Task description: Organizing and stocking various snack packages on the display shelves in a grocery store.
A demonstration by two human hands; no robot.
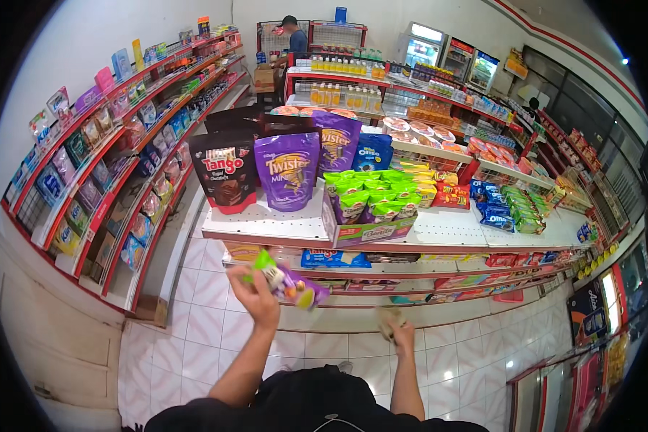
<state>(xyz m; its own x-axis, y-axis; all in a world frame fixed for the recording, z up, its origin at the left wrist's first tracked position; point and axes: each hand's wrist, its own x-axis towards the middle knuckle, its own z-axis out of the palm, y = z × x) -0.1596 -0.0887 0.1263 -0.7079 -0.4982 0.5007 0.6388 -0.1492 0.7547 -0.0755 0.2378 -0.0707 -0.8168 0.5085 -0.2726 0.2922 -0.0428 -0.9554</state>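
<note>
My left hand grips a green and purple snack packet by its green end, out in front of the shelf edge. In my right hand, lower and to the right, is a crumpled beige cloth, blurred. Ahead, a display box holds several green-topped packets on the white top shelf. Left of the box stand a purple Twister pouch and a dark Tango pouch. A second Twister pouch and a blue Oreo pouch are behind.
Red Ritz packs, blue Oreo packs and green packs lie along the shelf to the right. Lower shelves hold more packets, including a blue Tango pack. A long stocked rack lines the left wall. A person stands at the back.
</note>
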